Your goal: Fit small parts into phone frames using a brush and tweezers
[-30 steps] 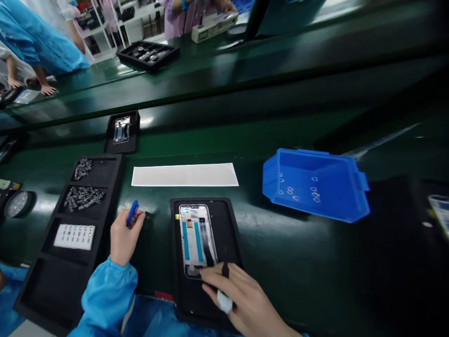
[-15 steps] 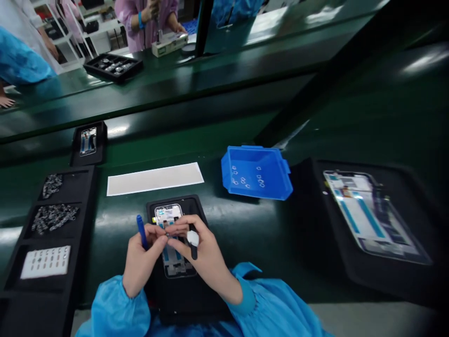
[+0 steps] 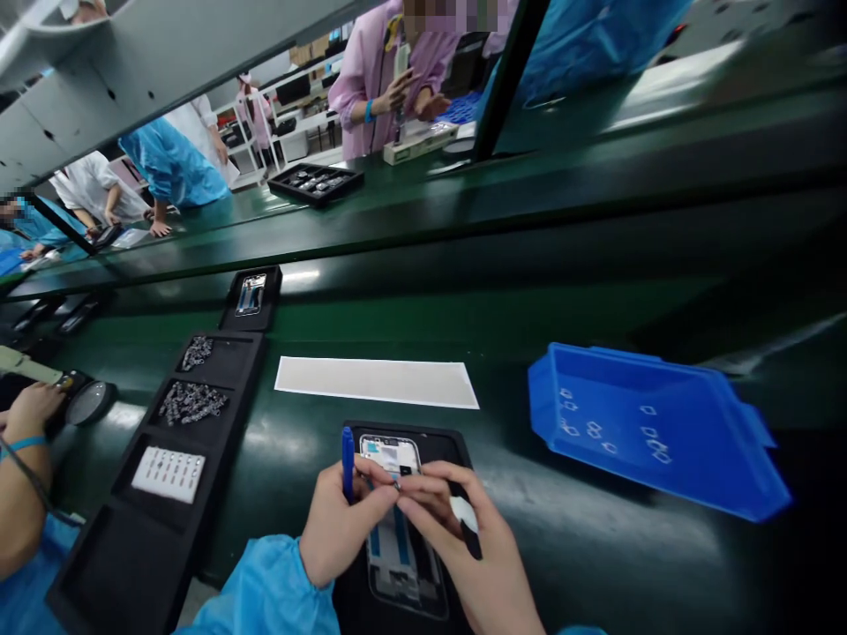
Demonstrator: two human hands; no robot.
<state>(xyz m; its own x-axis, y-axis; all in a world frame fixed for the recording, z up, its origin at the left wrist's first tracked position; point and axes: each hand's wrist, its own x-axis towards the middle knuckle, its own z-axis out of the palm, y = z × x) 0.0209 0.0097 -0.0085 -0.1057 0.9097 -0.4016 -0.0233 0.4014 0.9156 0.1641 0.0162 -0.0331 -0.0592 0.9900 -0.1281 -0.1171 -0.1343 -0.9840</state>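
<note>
My left hand [image 3: 344,525] is closed round blue tweezers [image 3: 348,459], which stick up from its grip. My right hand [image 3: 463,538] is closed too, with a small black-and-white tool [image 3: 467,525] tucked in its fingers. The fingertips of both hands meet in a pinch on a tiny metal part [image 3: 398,484]. They hover over an open phone frame [image 3: 397,538] that lies in a black tray [image 3: 456,450] at the near edge of the green bench.
A long black tray [image 3: 228,414] at the left holds heaps of small metal parts [image 3: 191,401] and a white card [image 3: 168,474]. A white strip [image 3: 377,382] lies behind the phone. A blue bin [image 3: 662,432] stands right. Another phone tray [image 3: 250,295] sits further back. A neighbour's arm [image 3: 23,459] rests at far left.
The view swung up and left, so the phone tray at the right has left the picture. My hands stay pinched together over the phone; a second ago they were apart.
</note>
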